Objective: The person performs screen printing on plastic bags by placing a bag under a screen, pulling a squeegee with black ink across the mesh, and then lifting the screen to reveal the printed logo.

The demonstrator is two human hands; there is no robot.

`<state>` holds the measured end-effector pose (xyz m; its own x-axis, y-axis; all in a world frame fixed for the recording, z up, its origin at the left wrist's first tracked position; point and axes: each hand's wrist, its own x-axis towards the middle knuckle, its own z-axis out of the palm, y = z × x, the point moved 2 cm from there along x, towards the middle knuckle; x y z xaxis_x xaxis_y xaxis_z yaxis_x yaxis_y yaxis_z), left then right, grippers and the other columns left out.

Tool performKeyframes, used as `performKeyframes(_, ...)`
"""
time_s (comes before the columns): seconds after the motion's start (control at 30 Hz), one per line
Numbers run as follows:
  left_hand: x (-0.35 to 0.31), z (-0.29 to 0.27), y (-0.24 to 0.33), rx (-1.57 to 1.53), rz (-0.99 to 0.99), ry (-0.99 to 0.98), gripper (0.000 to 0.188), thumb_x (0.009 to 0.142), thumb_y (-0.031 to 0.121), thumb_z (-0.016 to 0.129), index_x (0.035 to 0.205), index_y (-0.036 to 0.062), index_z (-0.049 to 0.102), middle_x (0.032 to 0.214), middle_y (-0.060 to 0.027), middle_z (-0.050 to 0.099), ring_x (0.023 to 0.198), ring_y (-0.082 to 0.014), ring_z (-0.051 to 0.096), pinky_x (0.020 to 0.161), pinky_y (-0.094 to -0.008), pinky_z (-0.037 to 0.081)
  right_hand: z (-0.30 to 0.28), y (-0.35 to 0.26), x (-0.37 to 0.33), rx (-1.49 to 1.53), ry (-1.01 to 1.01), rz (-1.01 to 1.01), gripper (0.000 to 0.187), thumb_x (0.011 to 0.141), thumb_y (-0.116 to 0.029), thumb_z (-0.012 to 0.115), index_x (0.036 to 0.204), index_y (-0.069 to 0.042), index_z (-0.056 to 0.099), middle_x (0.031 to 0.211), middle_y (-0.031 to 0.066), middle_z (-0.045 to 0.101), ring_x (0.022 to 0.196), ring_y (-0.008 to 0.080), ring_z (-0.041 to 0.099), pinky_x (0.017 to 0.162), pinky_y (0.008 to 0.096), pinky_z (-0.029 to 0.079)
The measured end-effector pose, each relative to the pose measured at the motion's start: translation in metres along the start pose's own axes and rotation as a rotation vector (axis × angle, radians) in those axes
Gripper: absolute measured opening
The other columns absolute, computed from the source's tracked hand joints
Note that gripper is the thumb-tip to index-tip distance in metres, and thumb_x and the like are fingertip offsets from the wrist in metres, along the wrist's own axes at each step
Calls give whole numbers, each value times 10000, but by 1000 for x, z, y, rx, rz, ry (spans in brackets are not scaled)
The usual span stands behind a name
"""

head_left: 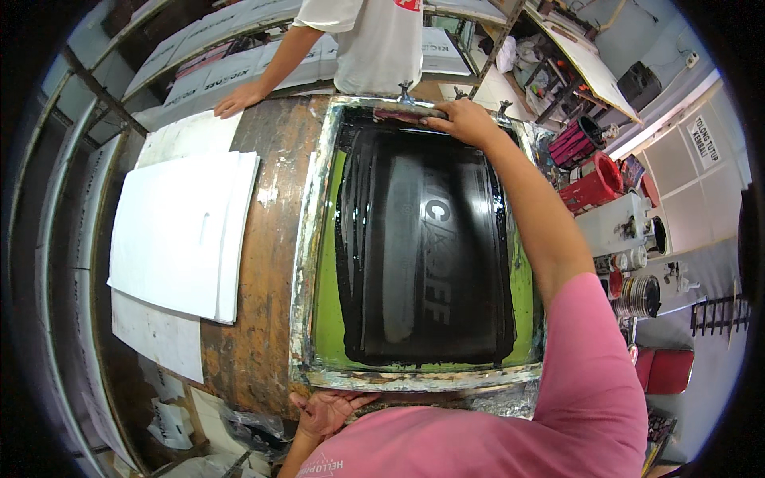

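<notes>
A screen-printing frame (301, 319) lies on a wooden table in front of me, its edges crusted with dried paint. Black ink (470, 263) covers the middle of the green mesh (328, 319), and faint pale lettering shows through. At the far end of the screen, my right hand (468, 122) is closed on a squeegee (398, 116), which lies across the mesh. My left hand (328, 410) is by the near edge of the frame, palm up with fingers stretched and apart. Its fingertips reach the frame's underside edge, where they are partly hidden.
White sheets (175, 231) are stacked on the wooden table (267, 199) to the left. Across it stands a person (378, 48), one hand (239, 99) on the table edge. Metal clamps (406, 92) line the frame's far side. Ink-stained buckets (591, 182) and tins stand at right; racks flank the left.
</notes>
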<state>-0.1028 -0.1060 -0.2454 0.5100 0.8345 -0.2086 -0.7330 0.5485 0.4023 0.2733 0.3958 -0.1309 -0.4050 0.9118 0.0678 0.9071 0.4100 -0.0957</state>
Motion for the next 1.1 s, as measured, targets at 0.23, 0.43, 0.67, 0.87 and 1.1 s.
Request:
performKeyframes(0.23,4,-16,-9,-114,116,-213,1208,798,989,481,1631,115,444,1664,-232,437,1564,-453,360,1262,-770,146,34,-38,-48,-38,262,4,500,983,-598,654,1098,-123,759,964,144,747,957,368,733,803,502,578)
performKeyframes(0.43,9,-20,-8,7,107,-231,1130,889,934,414,1562,34,533,1630,-251,478,1549,-462,385,1274,-742,169,17,-142,-207,-29,137,-21,456,951,-542,709,1133,-124,680,1064,108,680,1021,329,694,776,493,581)
performKeyframes(0.67,18,-9,0,21,83,-290,1163,862,977,351,1579,79,529,1647,-225,469,1537,-448,405,1286,-705,194,-49,-254,-349,123,-121,130,400,948,-422,746,1122,-81,627,1031,141,637,989,334,676,715,493,590)
performKeyframes(0.87,23,76,42,97,193,-481,1323,735,1074,352,1651,122,422,1698,-190,408,1490,-454,472,1267,-717,208,-131,-267,-353,22,284,1,354,925,-369,742,1106,-81,644,979,133,616,980,333,620,908,495,504)
performKeyframes(1.1,78,174,103,739,447,-392,1230,866,943,468,1718,87,239,1745,-215,304,1578,-485,314,1266,-709,183,-225,-250,-276,-191,752,-46,381,951,-454,674,952,-74,709,821,118,670,839,314,661,901,504,416)
